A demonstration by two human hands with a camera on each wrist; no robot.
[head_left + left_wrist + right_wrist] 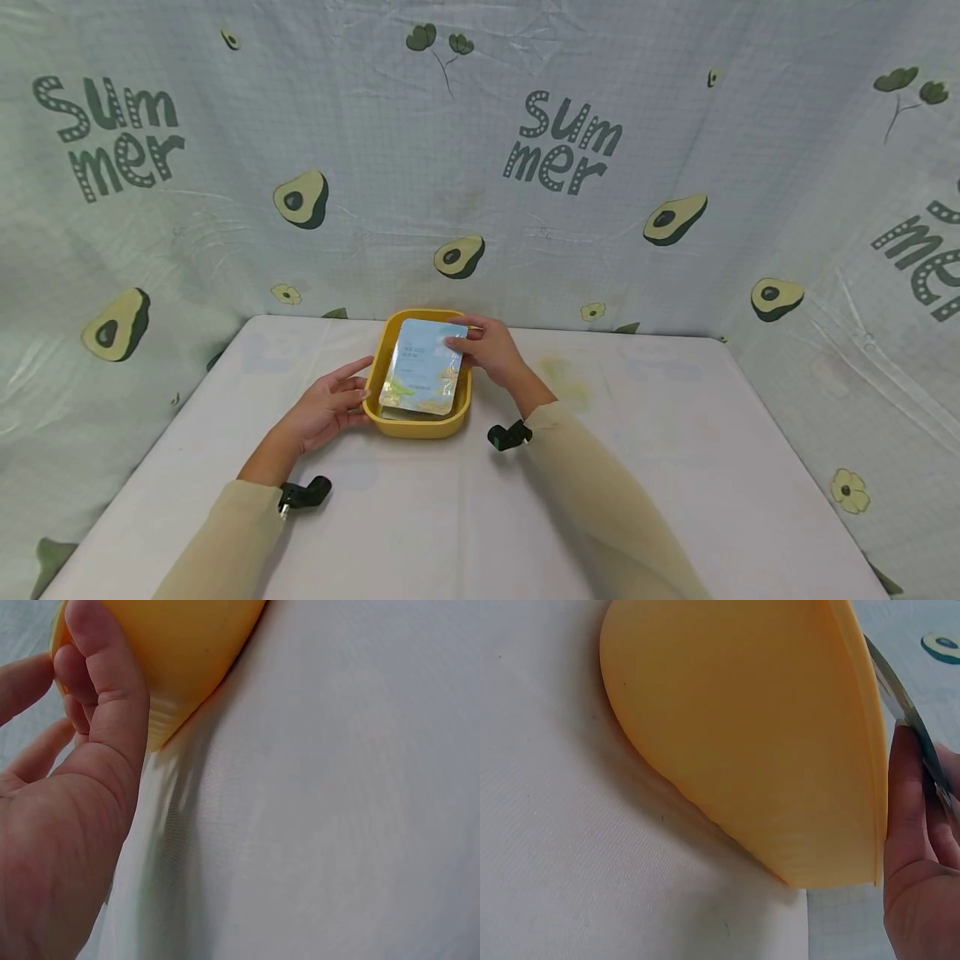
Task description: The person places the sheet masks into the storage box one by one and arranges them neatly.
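Observation:
A yellow tub [417, 429] with rounded corners stands on the white table. In it, slanting up towards the right rim, lies a flat, glossy light blue packet [423, 367] with small print and a yellowish pattern at the lower end. My right hand [491, 350] pinches the packet's upper right edge, thumb on top. From the right wrist view, the packet's edge [900, 694] sticks out above the tub's rim beside my fingers. Loosely spread, the fingers of my left hand [326, 412] touch the tub's left side. The left wrist view shows its thumb [112, 682] against the yellow wall.
A cloth backdrop [360, 267] with avocado and "summer" prints rises behind the table's back edge and along both sides. The white tabletop [660, 467] extends to the right of the tub and in front of it. Black wrist cameras [306, 493] sit at both cuffs.

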